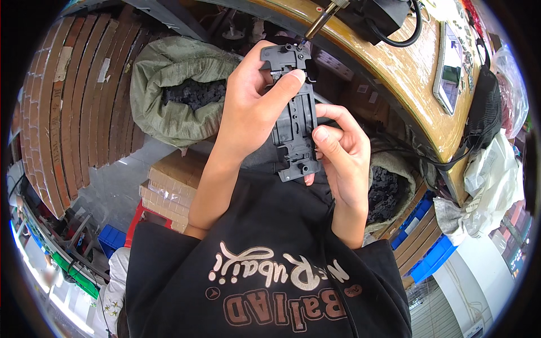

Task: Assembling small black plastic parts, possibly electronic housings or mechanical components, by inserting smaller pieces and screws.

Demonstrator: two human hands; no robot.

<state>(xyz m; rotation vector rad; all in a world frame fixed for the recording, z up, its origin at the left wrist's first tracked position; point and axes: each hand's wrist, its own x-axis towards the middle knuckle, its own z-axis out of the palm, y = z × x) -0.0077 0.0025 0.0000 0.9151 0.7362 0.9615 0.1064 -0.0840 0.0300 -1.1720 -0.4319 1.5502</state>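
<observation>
In front of my chest is a long black moulded plastic part, tilted lengthwise, with slots, ribs and round posts. My left hand is closed around its upper end, thumb pressed on the face. On the lower right edge, my right hand grips the same part between thumb and fingers; some of its fingertips are behind it. Just above the part's upper end is the thin tip of a brass-coloured rod that slants down from a black device. I cannot tell whether tip and part touch.
A green woven sack of small black pieces stands left, another sack right. Flattened cardboard is stacked far left, above cartons. The wooden table curves along the upper right, with a phone-like slab on it.
</observation>
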